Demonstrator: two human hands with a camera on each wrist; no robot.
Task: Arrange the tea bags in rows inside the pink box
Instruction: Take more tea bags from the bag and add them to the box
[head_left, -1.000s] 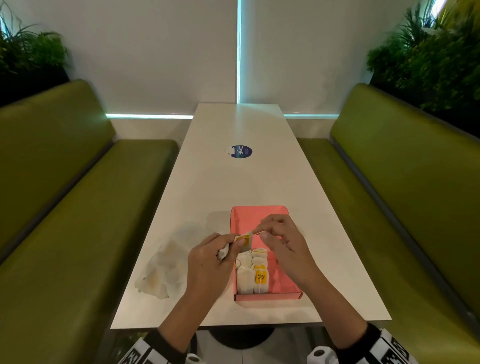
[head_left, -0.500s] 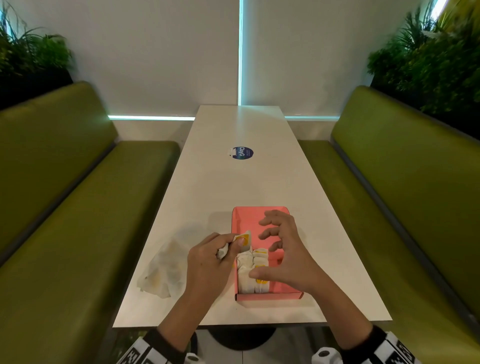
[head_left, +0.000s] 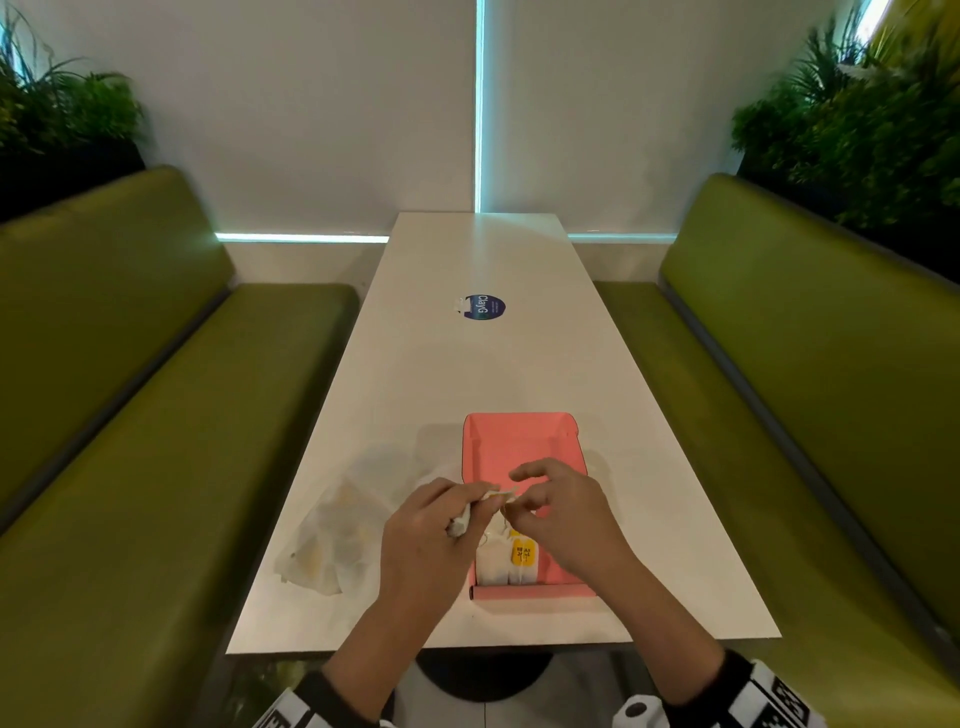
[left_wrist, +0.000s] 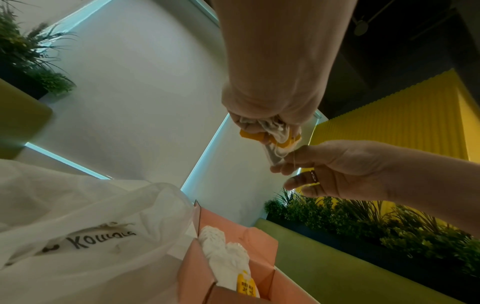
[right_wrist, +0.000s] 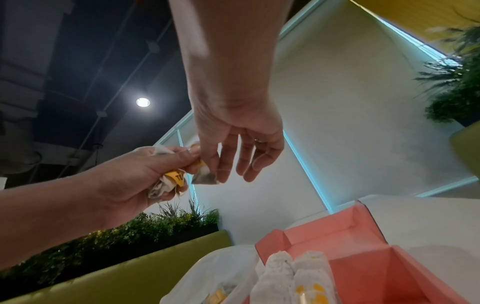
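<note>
The left hand (head_left: 423, 540) is curled round a small bunch of loose tea bags (right_wrist: 168, 183), their yellow tags poking out between the fingers, and holds them just above the near left corner of the pink box (head_left: 524, 441). The right hand (head_left: 566, 512) has come in beside it: thumb and forefinger pinch one tea bag (right_wrist: 203, 178) at the edge of the bunch, while the other fingers hang relaxed (a thin string seems to trail across them in the right wrist view).

The box sits open on the white desk (head_left: 467, 374), near the person. Its near left part holds two short rows of packed tea bags (head_left: 506, 564) lying side by side, one showing a yellow tag face up. The right side and the whole far half of the box are bare pink card. A crumpled white plastic bag (head_left: 337, 535) lies on the desk just left of the box, with yellow showing faintly through it, so more tea bags probably wait inside.

The step in hand looks like separating a single bag from the bunch. Next, I judge, the right hand must draw it free without its string dragging the neighbours along, then lay it flat beyond the packed ones, square with them, tag tucked on top.
</note>
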